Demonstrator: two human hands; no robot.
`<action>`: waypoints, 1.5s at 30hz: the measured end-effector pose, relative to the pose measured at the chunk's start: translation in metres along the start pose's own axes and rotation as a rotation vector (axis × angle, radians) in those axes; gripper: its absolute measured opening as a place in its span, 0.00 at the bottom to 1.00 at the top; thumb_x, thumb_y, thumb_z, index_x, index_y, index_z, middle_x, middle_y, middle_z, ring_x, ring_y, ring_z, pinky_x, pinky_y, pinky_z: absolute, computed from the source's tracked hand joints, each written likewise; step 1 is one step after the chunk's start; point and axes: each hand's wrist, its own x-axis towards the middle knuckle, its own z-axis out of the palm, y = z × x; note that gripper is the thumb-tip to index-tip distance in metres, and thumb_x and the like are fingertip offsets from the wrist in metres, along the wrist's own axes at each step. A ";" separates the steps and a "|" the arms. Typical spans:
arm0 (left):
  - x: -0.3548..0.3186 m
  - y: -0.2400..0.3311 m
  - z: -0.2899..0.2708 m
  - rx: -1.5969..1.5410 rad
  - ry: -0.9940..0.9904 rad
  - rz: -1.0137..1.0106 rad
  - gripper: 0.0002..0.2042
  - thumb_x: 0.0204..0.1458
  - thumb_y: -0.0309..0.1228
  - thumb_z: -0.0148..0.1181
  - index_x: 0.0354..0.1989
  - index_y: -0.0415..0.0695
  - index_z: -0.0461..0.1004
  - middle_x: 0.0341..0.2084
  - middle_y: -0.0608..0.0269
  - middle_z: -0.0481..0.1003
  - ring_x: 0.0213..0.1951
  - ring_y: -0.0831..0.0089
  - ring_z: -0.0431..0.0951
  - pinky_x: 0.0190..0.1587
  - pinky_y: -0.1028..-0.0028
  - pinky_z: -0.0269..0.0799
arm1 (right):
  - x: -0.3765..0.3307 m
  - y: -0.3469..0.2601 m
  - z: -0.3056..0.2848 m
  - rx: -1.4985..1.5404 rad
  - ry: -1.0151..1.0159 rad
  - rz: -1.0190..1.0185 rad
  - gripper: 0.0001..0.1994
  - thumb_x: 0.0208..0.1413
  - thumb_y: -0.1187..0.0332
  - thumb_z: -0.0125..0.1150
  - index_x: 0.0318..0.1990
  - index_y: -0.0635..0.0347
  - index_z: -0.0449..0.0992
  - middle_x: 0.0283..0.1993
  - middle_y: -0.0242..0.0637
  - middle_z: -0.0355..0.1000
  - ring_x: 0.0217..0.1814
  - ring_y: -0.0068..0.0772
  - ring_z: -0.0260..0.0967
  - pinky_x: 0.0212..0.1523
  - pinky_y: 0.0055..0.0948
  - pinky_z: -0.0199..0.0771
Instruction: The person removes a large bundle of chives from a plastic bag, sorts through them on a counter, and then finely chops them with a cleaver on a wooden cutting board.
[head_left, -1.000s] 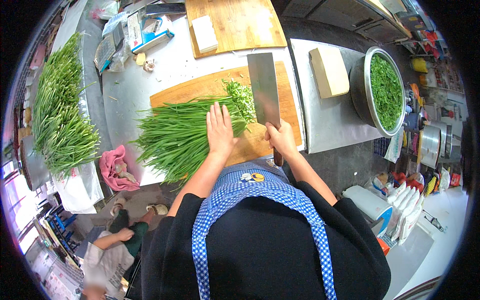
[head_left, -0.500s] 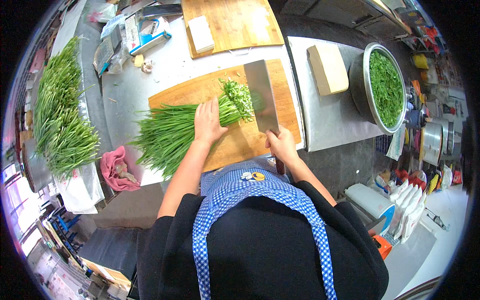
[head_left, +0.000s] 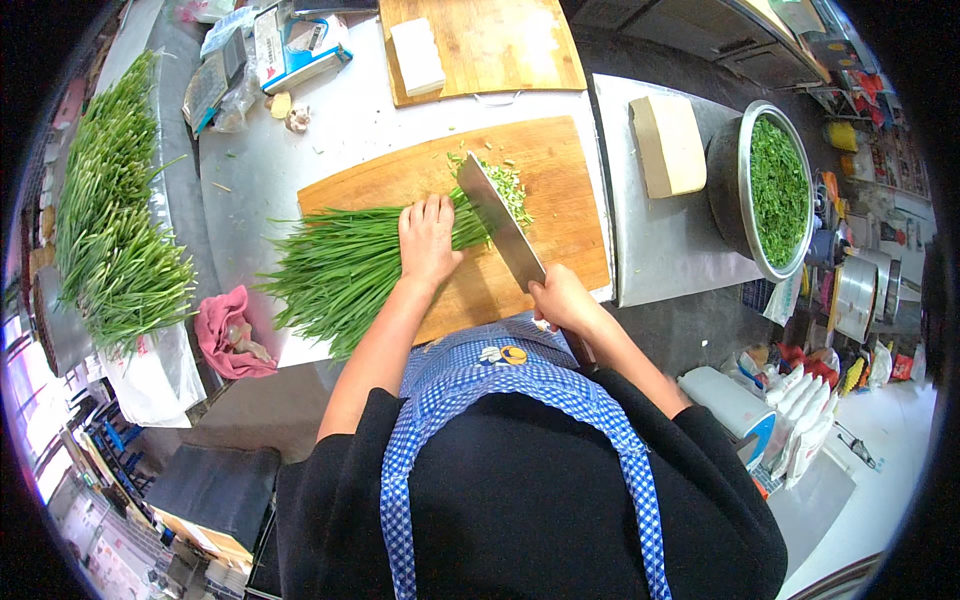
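Observation:
A thick bundle of garlic chives (head_left: 335, 265) lies across a wooden cutting board (head_left: 470, 300), its leafy ends hanging past the board's left side. My left hand (head_left: 430, 240) presses down over the bundle near its right end, fingers curved over the stalks. In my right hand (head_left: 562, 298) is the handle of a cleaver (head_left: 503, 225). Its broad blade slants up to the left and meets the cut end of the bundle, just right of my left fingers. Short chopped chive pieces (head_left: 513, 190) lie beyond the blade, partly hidden by it.
More chives (head_left: 120, 220) are heaped at the left, near a pink cloth (head_left: 225, 335). Behind is a second board (head_left: 510, 45) bearing a white block (head_left: 418, 58). At right stand a large pale block (head_left: 668, 146) and a metal pot (head_left: 733, 180) of chopped greens (head_left: 780, 190).
The cleaver has swung left from the right side of the chopped pieces onto the bundle's cut end, its blade now slanting. My left hand still presses on the chives.

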 end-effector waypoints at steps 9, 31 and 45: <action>0.000 0.000 -0.001 -0.013 -0.048 -0.004 0.43 0.25 0.39 0.77 0.55 0.40 0.64 0.51 0.52 0.66 0.56 0.58 0.64 0.62 0.59 0.55 | 0.093 0.011 0.056 -0.162 0.486 -0.434 0.11 0.54 0.70 0.50 0.38 0.68 0.75 0.24 0.58 0.72 0.27 0.56 0.74 0.30 0.46 0.74; -0.005 0.001 0.024 0.072 0.297 -0.051 0.19 0.50 0.36 0.53 0.49 0.42 0.71 0.47 0.60 0.70 0.51 0.63 0.67 0.58 0.56 0.59 | 0.024 0.035 0.032 -0.264 0.200 -0.167 0.11 0.54 0.70 0.50 0.34 0.71 0.76 0.23 0.55 0.72 0.29 0.53 0.75 0.35 0.46 0.74; -0.005 -0.005 0.024 0.076 0.311 -0.051 0.23 0.48 0.38 0.55 0.51 0.38 0.67 0.47 0.54 0.70 0.50 0.60 0.68 0.59 0.56 0.58 | 0.056 -0.024 0.032 -0.058 0.470 -0.547 0.09 0.54 0.73 0.49 0.39 0.64 0.75 0.33 0.60 0.72 0.37 0.64 0.70 0.39 0.52 0.70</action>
